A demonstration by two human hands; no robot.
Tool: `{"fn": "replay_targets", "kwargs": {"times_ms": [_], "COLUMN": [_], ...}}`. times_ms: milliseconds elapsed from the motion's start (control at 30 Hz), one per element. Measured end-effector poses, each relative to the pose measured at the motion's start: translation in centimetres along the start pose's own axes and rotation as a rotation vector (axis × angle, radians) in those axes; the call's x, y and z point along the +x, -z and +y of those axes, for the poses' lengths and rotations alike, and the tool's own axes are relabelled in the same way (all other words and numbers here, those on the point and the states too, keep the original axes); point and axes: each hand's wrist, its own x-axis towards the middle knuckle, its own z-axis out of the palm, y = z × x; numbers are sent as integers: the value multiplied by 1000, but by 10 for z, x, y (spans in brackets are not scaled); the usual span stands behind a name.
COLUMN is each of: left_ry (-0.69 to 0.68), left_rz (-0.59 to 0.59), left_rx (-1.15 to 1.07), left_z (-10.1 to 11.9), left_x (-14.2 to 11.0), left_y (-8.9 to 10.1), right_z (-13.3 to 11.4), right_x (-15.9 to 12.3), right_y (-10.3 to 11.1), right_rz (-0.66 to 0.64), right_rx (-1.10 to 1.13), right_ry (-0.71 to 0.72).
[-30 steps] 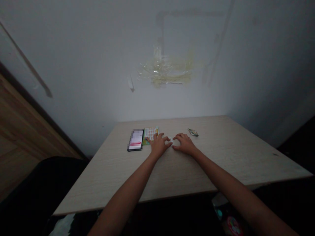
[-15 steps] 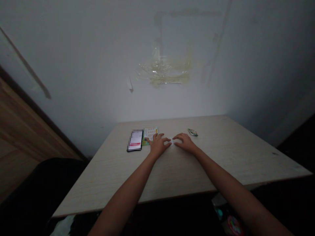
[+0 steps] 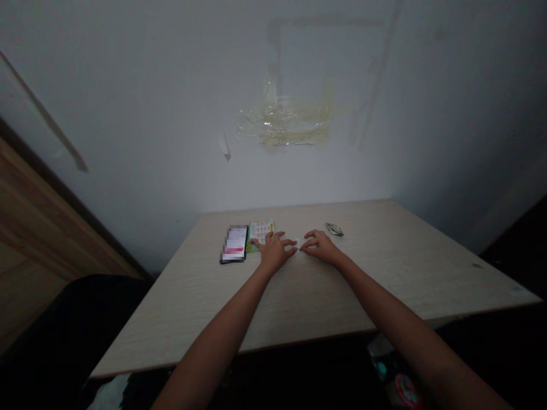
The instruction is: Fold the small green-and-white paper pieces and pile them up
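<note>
A small white piece (image 3: 298, 244), thin and perhaps paper, lies on the table between my two hands; its kind is too small to make out. My left hand (image 3: 273, 251) has thumb and forefinger closed at its left edge, the other fingers spread over a green-and-white printed sheet (image 3: 261, 229). At the piece's lower right edge, my right hand (image 3: 321, 247) brings thumb and a finger together in a pinch, with another finger raised above. The fingertips cover part of the white piece.
A phone (image 3: 234, 244) with a lit, blurred screen lies left of the printed sheet. Beyond my right hand is a small crumpled green packet (image 3: 334, 229). The pale wooden table (image 3: 307, 302) meets a wall (image 3: 171, 114) with peeling tape (image 3: 294, 128).
My right thumb and finger have drawn closer together at the white piece's lower right edge, while the forefinger has lifted a little. My left hand has hardly moved.
</note>
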Motion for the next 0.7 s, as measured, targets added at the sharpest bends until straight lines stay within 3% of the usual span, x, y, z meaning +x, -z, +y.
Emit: {"fn": "replay_targets", "kwargs": {"times_ms": [700], "left_ry": [-27], "left_rz": [0], "left_rx": [-13], "left_z": [-3], "left_x": [3], "left_y": [-2], "right_z": [-1], "right_x": [14], "right_y": [-8], "right_rz": [107], "right_rx": [-159], "right_ry": [-138]}}
